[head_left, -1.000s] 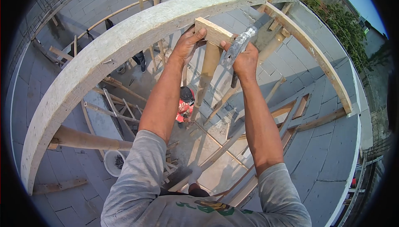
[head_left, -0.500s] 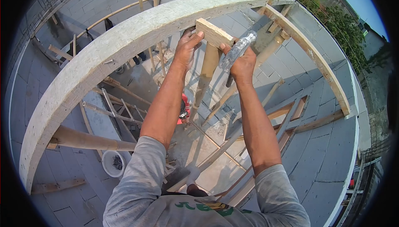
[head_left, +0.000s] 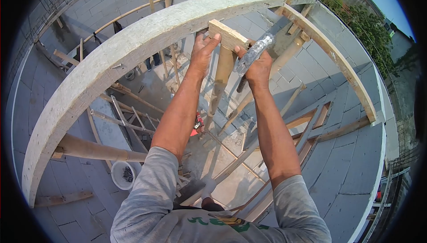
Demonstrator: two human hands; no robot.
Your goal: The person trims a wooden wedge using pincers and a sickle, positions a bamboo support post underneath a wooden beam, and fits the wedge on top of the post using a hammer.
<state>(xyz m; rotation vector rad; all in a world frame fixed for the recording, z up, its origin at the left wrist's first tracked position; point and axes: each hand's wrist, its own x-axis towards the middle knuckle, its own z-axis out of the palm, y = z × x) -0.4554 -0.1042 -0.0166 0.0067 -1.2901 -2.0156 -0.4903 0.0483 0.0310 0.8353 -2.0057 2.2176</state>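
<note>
A short wooden block [head_left: 227, 35] sits at the top of a round wooden pole [head_left: 221, 78], close under the curved beam [head_left: 151, 28]. My left hand [head_left: 203, 54] grips the block's left end, thumb on its near face and fingers behind, partly hidden. At the other end, my right hand [head_left: 259, 71] is closed round a hammer [head_left: 254, 57] and presses a fingertip against the block. The hammer's worn metal head points up and right, and its dark handle end shows below the hand.
A white bucket [head_left: 116, 178] with nails hangs low left, beside a horizontal pole [head_left: 100, 149]. A nail [head_left: 116, 66] lies on the beam. Wooden framing [head_left: 333, 58] curves down at right. Far below are the floor [head_left: 222, 167], several props and a person's legs [head_left: 152, 61].
Both hands stay on the block with hardly any shift. The view has moved very slightly, and the person below has changed position a little.
</note>
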